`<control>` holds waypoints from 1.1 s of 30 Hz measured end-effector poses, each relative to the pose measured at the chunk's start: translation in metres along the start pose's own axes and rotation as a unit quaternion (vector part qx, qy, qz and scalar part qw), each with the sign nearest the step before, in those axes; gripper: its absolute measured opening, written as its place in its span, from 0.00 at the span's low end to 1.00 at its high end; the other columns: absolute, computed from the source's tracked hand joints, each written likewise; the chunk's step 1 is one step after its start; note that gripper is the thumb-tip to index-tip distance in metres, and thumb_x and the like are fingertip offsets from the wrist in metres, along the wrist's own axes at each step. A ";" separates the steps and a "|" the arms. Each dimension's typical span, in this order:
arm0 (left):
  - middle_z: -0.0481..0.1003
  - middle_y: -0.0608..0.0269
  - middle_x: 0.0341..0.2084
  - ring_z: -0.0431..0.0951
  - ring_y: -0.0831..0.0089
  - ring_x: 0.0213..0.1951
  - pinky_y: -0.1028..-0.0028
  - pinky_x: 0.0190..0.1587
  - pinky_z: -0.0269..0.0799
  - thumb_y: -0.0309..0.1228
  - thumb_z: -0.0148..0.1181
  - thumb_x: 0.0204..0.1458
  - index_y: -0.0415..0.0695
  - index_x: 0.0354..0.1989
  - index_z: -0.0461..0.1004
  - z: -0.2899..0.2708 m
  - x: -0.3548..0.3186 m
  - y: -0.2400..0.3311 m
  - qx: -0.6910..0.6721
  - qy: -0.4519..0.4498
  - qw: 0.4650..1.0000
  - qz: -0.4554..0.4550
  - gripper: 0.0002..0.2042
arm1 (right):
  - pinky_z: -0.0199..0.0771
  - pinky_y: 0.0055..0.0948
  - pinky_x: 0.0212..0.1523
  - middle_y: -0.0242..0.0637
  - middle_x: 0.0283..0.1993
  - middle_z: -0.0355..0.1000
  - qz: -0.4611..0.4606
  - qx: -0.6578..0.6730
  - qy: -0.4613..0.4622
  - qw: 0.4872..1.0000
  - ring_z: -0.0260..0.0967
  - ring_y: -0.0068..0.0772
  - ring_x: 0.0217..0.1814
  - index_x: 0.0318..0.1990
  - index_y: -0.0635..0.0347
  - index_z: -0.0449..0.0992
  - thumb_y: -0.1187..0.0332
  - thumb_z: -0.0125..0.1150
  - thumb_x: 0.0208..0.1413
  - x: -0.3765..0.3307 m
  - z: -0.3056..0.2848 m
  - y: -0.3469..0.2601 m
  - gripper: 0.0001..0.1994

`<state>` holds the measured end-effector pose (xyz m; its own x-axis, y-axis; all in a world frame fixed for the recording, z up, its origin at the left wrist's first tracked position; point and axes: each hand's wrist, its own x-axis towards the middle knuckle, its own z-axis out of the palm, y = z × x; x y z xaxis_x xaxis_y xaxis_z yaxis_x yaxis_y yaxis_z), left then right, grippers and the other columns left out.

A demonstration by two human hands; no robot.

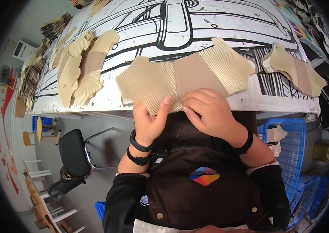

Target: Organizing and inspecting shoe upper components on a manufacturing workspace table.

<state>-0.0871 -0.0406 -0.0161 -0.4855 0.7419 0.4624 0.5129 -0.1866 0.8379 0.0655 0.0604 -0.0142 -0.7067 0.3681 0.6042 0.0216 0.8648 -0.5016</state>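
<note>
Head view, workpiece: a cream mesh panel (188, 79) with a plain tan band across its middle lies flat at the near edge of the table (250, 101), its lower border overhanging slightly toward the person.
Head view, left hand: the left hand (149, 120) rises from below the table edge; its thumb lies on top of the mesh at the panel's lower border, the fingers curled beneath, so the edge is pinched between them.
Head view, right hand: the right hand (211, 110) rests just beside the left, fingers bent and drawn together, the tips pressing the lower border where mesh meets tan band; most of the panel lies beyond and above the knuckles.
Head view, wrists: two black bands on the left wrist, one on the right.
Head view, surroundings: stacked cream cut pieces (81, 66) lie well apart to the left, one further piece (294, 70) to the right, a blue crate (288, 151) beside the person's right arm, a black chair (73, 149) on the floor.
</note>
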 end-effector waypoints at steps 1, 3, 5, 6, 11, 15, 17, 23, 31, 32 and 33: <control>0.77 0.55 0.27 0.76 0.63 0.28 0.71 0.35 0.68 0.24 0.58 0.48 0.37 0.30 0.76 -0.001 -0.003 0.002 -0.001 -0.002 1.000 0.000 0.04 | 0.67 0.33 0.38 0.33 0.33 0.70 0.001 0.006 -0.011 1.000 0.68 0.37 0.36 0.30 0.60 0.72 0.72 0.57 0.45 0.000 -0.001 0.001 0.04; 0.77 0.55 0.24 0.77 0.65 0.27 0.72 0.33 0.69 0.25 0.59 0.48 0.36 0.30 0.77 -0.007 -0.007 0.009 0.005 -0.020 0.998 -0.066 0.05 | 0.67 0.33 0.38 0.32 0.32 0.70 0.001 0.011 -0.022 1.000 0.68 0.36 0.36 0.30 0.59 0.72 0.72 0.58 0.44 0.000 -0.002 0.001 0.04; 0.77 0.55 0.24 0.77 0.66 0.27 0.73 0.32 0.69 0.25 0.59 0.48 0.35 0.29 0.77 -0.009 -0.011 0.008 0.024 -0.023 0.997 -0.068 0.05 | 0.67 0.33 0.38 0.32 0.32 0.70 -0.004 0.014 -0.031 0.999 0.68 0.36 0.36 0.29 0.59 0.72 0.72 0.58 0.44 0.000 -0.004 0.001 0.04; 0.78 0.55 0.23 0.78 0.66 0.26 0.74 0.31 0.69 0.25 0.59 0.48 0.35 0.29 0.77 -0.011 -0.013 0.008 0.045 -0.024 0.996 -0.071 0.05 | 0.67 0.33 0.38 0.32 0.32 0.70 -0.005 0.016 -0.031 0.999 0.68 0.36 0.36 0.29 0.59 0.72 0.72 0.58 0.44 0.001 -0.003 0.001 0.04; 0.78 0.55 0.25 0.77 0.66 0.28 0.73 0.34 0.69 0.26 0.60 0.47 0.36 0.30 0.77 -0.020 -0.018 0.001 0.058 -0.024 0.996 -0.064 0.05 | 0.67 0.33 0.40 0.33 0.33 0.71 -0.006 0.018 -0.016 1.000 0.68 0.37 0.36 0.33 0.58 0.75 0.74 0.58 0.41 0.000 -0.004 -0.001 0.08; 0.78 0.56 0.27 0.77 0.65 0.30 0.72 0.35 0.68 0.26 0.61 0.47 0.37 0.31 0.78 -0.023 -0.021 -0.004 0.038 -0.029 0.995 -0.086 0.06 | 0.68 0.32 0.40 0.33 0.33 0.71 -0.001 0.023 -0.051 0.998 0.68 0.36 0.36 0.34 0.56 0.77 0.75 0.57 0.38 0.000 -0.004 0.001 0.11; 0.78 0.56 0.26 0.76 0.67 0.28 0.74 0.32 0.68 0.26 0.61 0.47 0.37 0.29 0.77 -0.023 -0.022 -0.006 0.054 -0.029 0.996 -0.071 0.05 | 0.67 0.32 0.39 0.30 0.33 0.70 -0.018 0.011 -0.045 0.999 0.68 0.34 0.37 0.32 0.55 0.77 0.73 0.57 0.39 -0.001 -0.002 0.003 0.09; 0.74 0.62 0.17 0.73 0.80 0.21 0.82 0.22 0.61 0.30 0.61 0.49 0.36 0.21 0.73 -0.032 -0.032 -0.018 0.030 0.011 0.991 -0.131 0.10 | 0.67 0.33 0.39 0.28 0.33 0.70 -0.019 0.012 -0.055 0.998 0.67 0.33 0.38 0.32 0.54 0.77 0.73 0.57 0.38 0.002 -0.006 0.000 0.10; 0.72 0.66 0.13 0.72 0.83 0.20 0.84 0.22 0.63 0.31 0.62 0.51 0.36 0.20 0.73 -0.036 -0.033 -0.017 -0.143 -0.049 0.955 -0.257 0.12 | 0.65 0.31 0.39 0.29 0.35 0.69 -0.016 -0.009 -0.074 0.997 0.66 0.32 0.39 0.38 0.49 0.79 0.74 0.57 0.36 0.002 -0.006 -0.003 0.17; 0.72 0.66 0.14 0.73 0.82 0.20 0.84 0.23 0.63 0.31 0.62 0.51 0.35 0.21 0.73 -0.037 -0.034 -0.018 -0.132 -0.047 0.956 -0.257 0.12 | 0.64 0.32 0.41 0.27 0.36 0.69 -0.015 -0.022 -0.090 0.996 0.66 0.31 0.41 0.39 0.47 0.79 0.72 0.57 0.37 0.002 -0.007 -0.004 0.17; 0.72 0.66 0.14 0.74 0.82 0.21 0.84 0.23 0.64 0.31 0.62 0.51 0.35 0.21 0.74 -0.037 -0.034 -0.020 -0.123 -0.045 0.957 -0.258 0.12 | 0.64 0.32 0.41 0.27 0.36 0.69 -0.016 -0.023 -0.091 0.996 0.66 0.31 0.41 0.39 0.47 0.79 0.72 0.57 0.37 0.002 -0.006 -0.004 0.17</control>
<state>-0.1071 -0.0856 -0.0377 -0.5608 0.8265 -0.0490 0.0341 0.0821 0.9960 0.0684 0.0599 -0.0071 -0.8234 0.2768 0.4954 0.0269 0.8911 -0.4531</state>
